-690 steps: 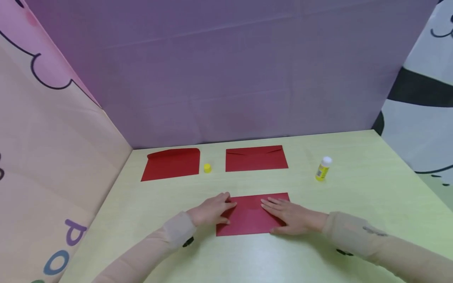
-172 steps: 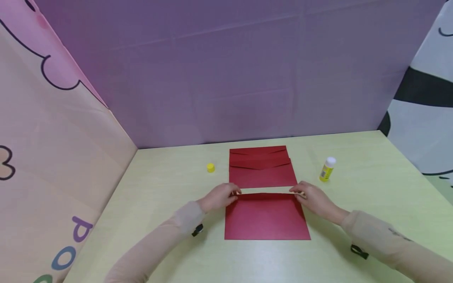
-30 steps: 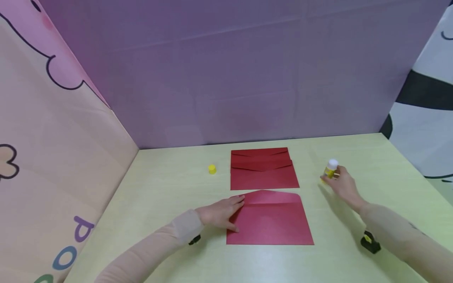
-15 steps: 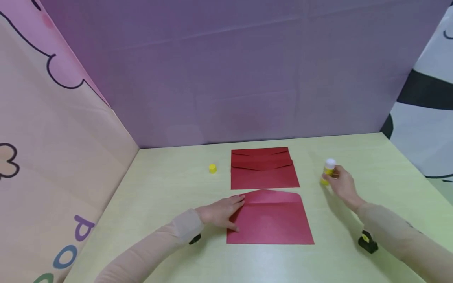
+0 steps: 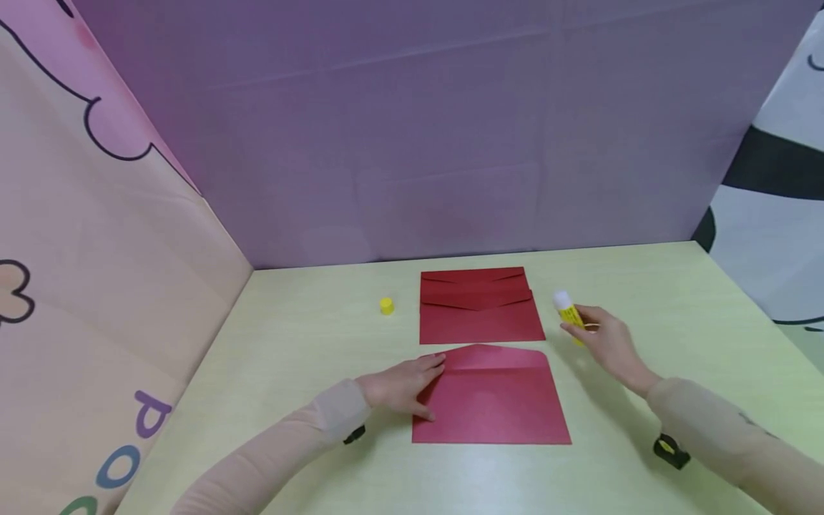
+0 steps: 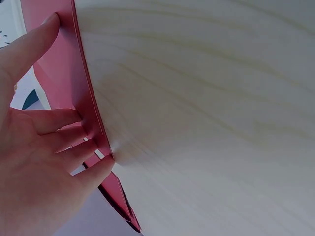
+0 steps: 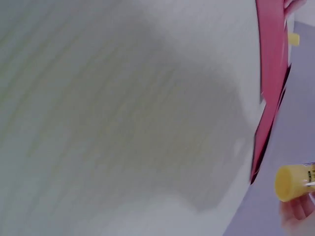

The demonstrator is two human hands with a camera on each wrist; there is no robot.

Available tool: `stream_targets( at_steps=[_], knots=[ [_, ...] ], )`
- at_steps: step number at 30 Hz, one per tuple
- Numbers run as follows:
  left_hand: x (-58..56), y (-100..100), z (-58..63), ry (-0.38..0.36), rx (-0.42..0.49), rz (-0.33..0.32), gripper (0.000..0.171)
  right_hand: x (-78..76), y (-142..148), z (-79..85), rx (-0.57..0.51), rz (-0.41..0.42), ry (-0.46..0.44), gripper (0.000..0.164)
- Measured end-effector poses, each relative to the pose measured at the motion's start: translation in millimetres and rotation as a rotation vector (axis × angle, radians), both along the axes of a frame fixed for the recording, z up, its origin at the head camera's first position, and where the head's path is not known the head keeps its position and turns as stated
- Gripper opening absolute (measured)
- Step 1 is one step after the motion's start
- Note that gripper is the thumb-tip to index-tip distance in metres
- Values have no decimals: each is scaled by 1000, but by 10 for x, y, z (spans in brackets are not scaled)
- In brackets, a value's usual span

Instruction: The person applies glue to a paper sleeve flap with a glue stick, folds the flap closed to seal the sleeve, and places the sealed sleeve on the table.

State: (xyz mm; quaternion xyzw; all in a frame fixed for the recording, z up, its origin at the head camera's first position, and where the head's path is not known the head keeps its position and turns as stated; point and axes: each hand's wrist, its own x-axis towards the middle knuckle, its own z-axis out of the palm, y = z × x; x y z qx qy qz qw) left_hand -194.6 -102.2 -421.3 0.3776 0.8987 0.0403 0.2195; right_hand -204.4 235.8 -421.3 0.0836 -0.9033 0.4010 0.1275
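A red envelope (image 5: 496, 408) lies on the table with its flap spread open toward the back. My left hand (image 5: 402, 388) rests flat on its left side, fingers straight; in the left wrist view the fingertips (image 6: 101, 164) press along the envelope's edge. My right hand (image 5: 608, 342) grips a yellow glue stick (image 5: 571, 315) with a white top, tilted to the left, above the table right of the envelopes. In the right wrist view the yellow base of the glue stick (image 7: 290, 183) shows at the right edge, with a few fingers below it.
Two more red envelopes (image 5: 479, 322) with flaps folded down overlap behind the open one. A small yellow cap (image 5: 386, 306) stands on the table (image 5: 309, 322) to their left. A purple cloth wall (image 5: 412, 143) rises at the table's back edge, with printed panels at both sides.
Over the last second my right hand has lifted the glue stick and carried it left, tilting its top leftward. Earlier, the left-hand envelope joined the back one, and another was opened in front.
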Motion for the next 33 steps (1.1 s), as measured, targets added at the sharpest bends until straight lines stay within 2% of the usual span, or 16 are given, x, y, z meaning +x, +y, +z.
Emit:
stream_targets(
  at_steps=[5,8,16,19,22,28,33],
  knots=[
    [5,-5,-2,2,9,-5,83,56,-138,62,31,16,51,35],
    [6,-8,1,-4,14,-3,82,92,-232,116,8,38,29,33],
    [22,-5,12,-15,0,18,82,157,-502,246,-175,78,-210,42],
    [22,2,10,-15,13,16,82,175,-596,263,-209,114,-272,42],
    [14,7,3,-8,22,9,83,188,-682,246,-178,170,-265,40],
    [-3,11,-3,-1,14,5,84,219,-834,171,-81,331,-165,33],
    [3,10,12,-16,-1,17,83,248,-924,130,-27,393,-170,33]
  ],
)
